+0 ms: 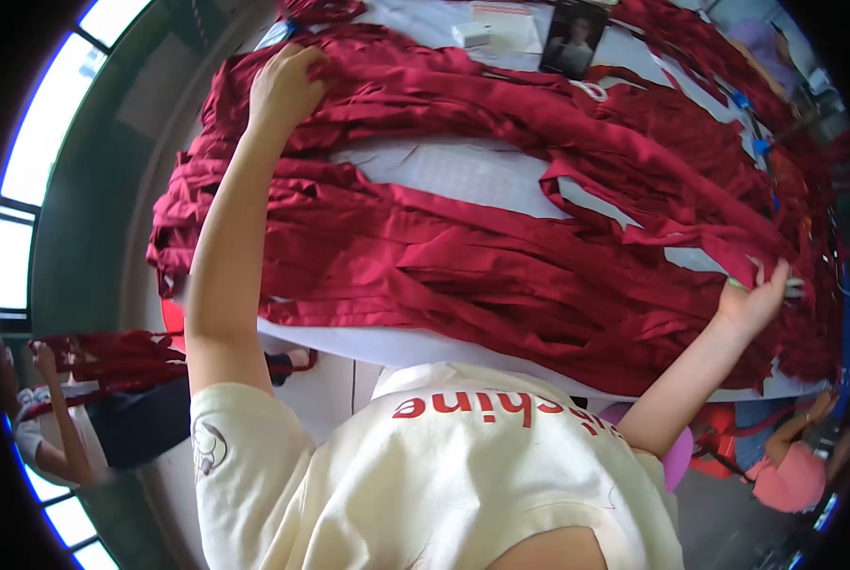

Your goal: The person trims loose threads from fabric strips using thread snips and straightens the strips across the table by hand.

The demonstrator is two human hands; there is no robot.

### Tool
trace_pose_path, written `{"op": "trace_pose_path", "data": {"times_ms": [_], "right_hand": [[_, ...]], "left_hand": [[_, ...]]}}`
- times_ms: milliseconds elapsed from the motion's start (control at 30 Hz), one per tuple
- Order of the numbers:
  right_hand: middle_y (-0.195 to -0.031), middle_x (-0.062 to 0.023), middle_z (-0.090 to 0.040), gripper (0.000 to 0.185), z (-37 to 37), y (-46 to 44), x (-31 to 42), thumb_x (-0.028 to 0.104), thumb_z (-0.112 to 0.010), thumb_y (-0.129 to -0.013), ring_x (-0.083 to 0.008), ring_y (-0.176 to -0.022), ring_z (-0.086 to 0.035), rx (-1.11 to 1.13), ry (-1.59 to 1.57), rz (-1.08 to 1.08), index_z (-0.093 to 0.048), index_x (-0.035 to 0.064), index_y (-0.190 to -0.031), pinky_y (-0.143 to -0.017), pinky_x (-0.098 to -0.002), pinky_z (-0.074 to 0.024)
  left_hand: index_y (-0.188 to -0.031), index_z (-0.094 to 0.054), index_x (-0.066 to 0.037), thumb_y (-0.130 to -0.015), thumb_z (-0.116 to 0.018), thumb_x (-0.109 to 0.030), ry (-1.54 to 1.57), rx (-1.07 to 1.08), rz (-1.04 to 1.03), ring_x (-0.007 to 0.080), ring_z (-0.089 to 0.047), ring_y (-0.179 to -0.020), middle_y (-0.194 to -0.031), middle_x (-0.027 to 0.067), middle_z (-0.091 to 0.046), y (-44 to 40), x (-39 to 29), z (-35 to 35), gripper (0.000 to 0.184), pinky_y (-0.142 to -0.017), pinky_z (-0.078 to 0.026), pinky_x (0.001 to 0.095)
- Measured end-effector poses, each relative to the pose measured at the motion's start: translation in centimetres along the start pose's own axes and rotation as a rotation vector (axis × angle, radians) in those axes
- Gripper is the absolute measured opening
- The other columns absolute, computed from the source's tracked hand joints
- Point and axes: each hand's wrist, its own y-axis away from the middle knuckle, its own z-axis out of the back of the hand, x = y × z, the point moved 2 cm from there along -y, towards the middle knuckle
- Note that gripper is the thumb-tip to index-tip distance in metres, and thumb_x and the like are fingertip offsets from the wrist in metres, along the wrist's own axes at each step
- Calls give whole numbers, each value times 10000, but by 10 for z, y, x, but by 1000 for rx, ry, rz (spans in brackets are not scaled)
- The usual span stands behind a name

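Note:
A long dark red cloth strip (548, 100) stretches across the table between my two hands. At the far left, my left hand (290, 85) is closed on one end of it. Over at the right edge, my right hand (755, 299) pinches the other end between thumb and fingers. Something small, green and pale, shows beside those right fingers; I cannot make out what it is. Beneath the strip, heaps of red cloth strips (425, 247) lie in long folds over the white table (453, 171).
At the table's far side are a phone (573, 40) showing a person on its screen, a small white box (472, 35) and a paper pad (512, 24). One person (73, 418) holds red cloth at left. Others are at lower right (791, 475) and upper right (765, 47).

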Motion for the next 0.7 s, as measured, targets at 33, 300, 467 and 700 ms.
{"op": "trace_pose_path", "data": {"times_ms": [33,300,467,700], "right_hand": [[-896,-66,-602,157,10,-5,1,153,-547,-821,-183,-793,-585,38,-28,-9,-557,38,-926,-728,-306,-471],[-982,-80,-575,224,-16,41,0,126,-541,-820,-182,-901,-561,67,292,141,-560,34,-1022,-799,-337,-452],[-984,-99,-554,268,-32,64,-4,106,-479,-849,-193,-888,-559,216,409,206,-523,24,-1101,-812,-327,-452],[-1035,-126,-527,268,-50,75,-6,106,-480,-846,-210,-932,-535,317,491,320,-521,-17,-1081,-850,-331,-431]], "left_hand": [[-898,-623,-165,-689,-620,-134,-22,-17,38,260,-577,-847,-862,67,-579,3,8,-2,211,-710,-462,364],[-1229,-421,-159,-590,-732,-208,-48,219,120,394,-463,-1067,-1196,209,-401,20,22,-28,713,-863,-435,449],[-1121,-526,-131,-692,-662,-362,-82,215,338,347,-528,-1010,-1116,184,-520,22,29,-4,506,-838,-443,441],[-923,-664,-76,-745,-311,-750,-128,509,727,280,-600,-943,-961,143,-638,32,30,-13,782,-798,-456,410]]}}
